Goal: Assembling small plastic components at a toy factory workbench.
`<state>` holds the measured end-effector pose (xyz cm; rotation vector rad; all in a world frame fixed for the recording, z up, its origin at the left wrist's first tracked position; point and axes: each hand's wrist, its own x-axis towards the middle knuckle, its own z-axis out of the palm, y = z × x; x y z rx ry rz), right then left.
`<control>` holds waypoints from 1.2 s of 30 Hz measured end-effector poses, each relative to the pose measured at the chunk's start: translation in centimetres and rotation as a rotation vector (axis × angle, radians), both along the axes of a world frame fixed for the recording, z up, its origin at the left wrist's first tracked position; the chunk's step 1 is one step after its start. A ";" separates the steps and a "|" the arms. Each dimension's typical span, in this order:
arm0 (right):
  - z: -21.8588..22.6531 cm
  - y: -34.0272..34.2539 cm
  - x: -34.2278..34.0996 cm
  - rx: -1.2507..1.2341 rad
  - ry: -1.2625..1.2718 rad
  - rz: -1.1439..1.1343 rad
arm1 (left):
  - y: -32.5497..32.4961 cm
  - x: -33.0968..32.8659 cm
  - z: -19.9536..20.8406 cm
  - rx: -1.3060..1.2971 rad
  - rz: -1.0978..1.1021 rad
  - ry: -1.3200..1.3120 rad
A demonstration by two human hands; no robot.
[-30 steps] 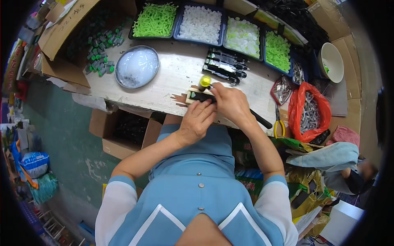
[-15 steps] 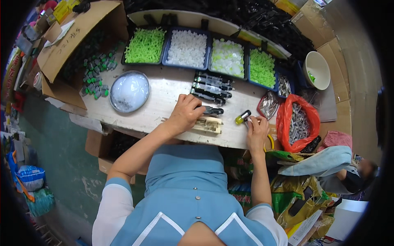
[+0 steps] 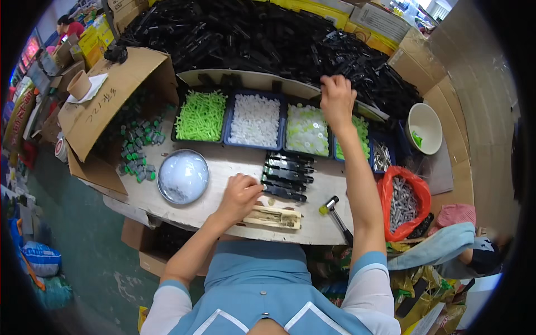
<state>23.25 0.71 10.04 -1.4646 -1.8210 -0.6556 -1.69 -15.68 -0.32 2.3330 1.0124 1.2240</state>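
Grip on the right (image 3: 337,104) hung half-curled by the black heap (image 3: 234,39), fetching step I guess; loosely bent left grip (image 3: 240,196) was at the black pieces (image 3: 288,166) on the bench (image 3: 234,162). Couldn't tell if either held anything. Probably needed a clean pinch next.

Dark handwritten characters run along the slanted flap of the brown carton (image 3: 114,106), left of and beyond the left hand (image 3: 239,196). The box (image 3: 382,23) beyond the right hand (image 3: 338,103) bears print too small to read; lettering on the far-left package (image 3: 20,106) is blurred.
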 end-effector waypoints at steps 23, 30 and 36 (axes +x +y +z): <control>4.2 6.5 -2.2 -0.406 0.698 0.285 | 0.4 -23.7 -5.1 -0.275 0.982 0.169; 0.8 -9.9 -2.8 -0.880 0.952 0.548 | -0.1 -22.9 -5.0 -0.414 1.002 0.108; -6.6 -21.3 -3.8 -1.267 1.238 0.362 | 0.0 -21.4 -5.0 -0.315 0.993 0.225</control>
